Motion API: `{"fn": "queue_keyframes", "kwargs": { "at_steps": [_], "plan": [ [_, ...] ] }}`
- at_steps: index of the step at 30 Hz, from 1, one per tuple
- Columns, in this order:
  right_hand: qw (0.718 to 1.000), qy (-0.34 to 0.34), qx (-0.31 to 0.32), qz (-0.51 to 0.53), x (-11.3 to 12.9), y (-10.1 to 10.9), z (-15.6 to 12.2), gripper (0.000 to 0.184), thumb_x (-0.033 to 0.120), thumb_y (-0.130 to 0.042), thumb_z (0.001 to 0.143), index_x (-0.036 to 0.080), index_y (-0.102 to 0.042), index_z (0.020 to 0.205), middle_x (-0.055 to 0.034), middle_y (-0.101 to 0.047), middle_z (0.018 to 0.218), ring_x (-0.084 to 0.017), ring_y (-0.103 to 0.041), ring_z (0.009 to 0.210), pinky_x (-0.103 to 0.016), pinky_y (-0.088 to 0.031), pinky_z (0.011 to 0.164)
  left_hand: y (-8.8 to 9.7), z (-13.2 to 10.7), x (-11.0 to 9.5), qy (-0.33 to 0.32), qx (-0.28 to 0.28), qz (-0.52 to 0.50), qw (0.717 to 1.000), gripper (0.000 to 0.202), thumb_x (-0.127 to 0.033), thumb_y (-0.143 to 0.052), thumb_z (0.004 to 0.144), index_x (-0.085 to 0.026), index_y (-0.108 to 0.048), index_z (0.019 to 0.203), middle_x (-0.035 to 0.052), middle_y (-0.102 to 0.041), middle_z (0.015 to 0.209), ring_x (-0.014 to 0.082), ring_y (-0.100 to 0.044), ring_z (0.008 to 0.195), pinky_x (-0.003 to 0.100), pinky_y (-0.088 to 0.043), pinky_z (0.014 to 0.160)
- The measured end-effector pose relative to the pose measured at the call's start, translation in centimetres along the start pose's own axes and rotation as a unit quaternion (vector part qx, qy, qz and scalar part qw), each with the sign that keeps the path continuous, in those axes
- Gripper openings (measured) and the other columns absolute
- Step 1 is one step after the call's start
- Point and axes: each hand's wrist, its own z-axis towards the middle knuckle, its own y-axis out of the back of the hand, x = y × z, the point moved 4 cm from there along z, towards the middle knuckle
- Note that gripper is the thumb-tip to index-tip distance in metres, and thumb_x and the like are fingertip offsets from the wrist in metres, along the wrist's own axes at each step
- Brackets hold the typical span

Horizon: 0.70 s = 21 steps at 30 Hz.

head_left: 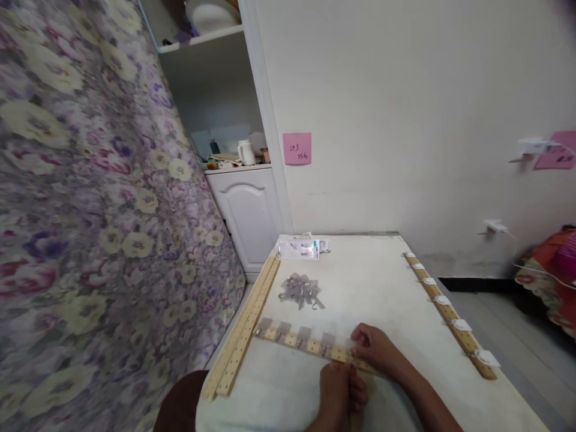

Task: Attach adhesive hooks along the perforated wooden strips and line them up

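Note:
A light wooden strip with a row of holes (314,346) lies across the near part of the table, bearing several metal hooks on clear plastic backings (302,337). Toward its right end my left hand (336,387) is closed, fingertips at a small metal hook (350,358). From the other side my right hand (377,348) pinches at the same hook, its thumb and forefinger by the clear backing. The fingers partly hide this hook, and the right hand covers part of the strip. Beyond the strip sits a loose pile of clear-backed hooks (299,289).
Two bare wooden strips (245,336) lie along the table's left edge. Another strip (454,324) with white-backed pieces runs along the right edge. Flat printed packaging (297,249) is at the far left corner of the white tabletop (360,270), near the wall.

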Motion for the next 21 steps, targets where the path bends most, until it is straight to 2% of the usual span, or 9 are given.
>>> {"fn": "queue_keyframes", "kwargs": {
  "at_steps": [12,21],
  "plan": [
    [0.999,-0.012,-0.009,-0.032,0.14,-0.14,0.06,0.020,0.015,-0.061,0.057,0.019,-0.057,0.076,0.0034,-0.058,0.065,-0.012,-0.053,0.061,-0.023,-0.038,0.056,0.03,0.11,0.11,-0.003,-0.004,0.002,1.000,0.009,-0.017,-0.043,0.068,-0.017,-0.048,0.060,-0.0016,-0.053,0.043,0.0073,-0.044,0.029,0.018,-0.019,0.034],
    [0.998,-0.024,-0.018,-0.055,-0.07,-0.26,0.14,0.021,0.016,-0.063,0.056,0.019,-0.056,0.076,0.0031,-0.060,0.065,-0.013,-0.054,0.061,-0.024,-0.038,0.056,-0.01,-0.11,0.06,-0.006,-0.005,0.005,1.000,0.010,-0.020,-0.043,0.070,-0.018,-0.047,0.061,-0.0015,-0.054,0.043,0.0076,-0.044,0.029,0.018,-0.019,0.033]
  ]
}}
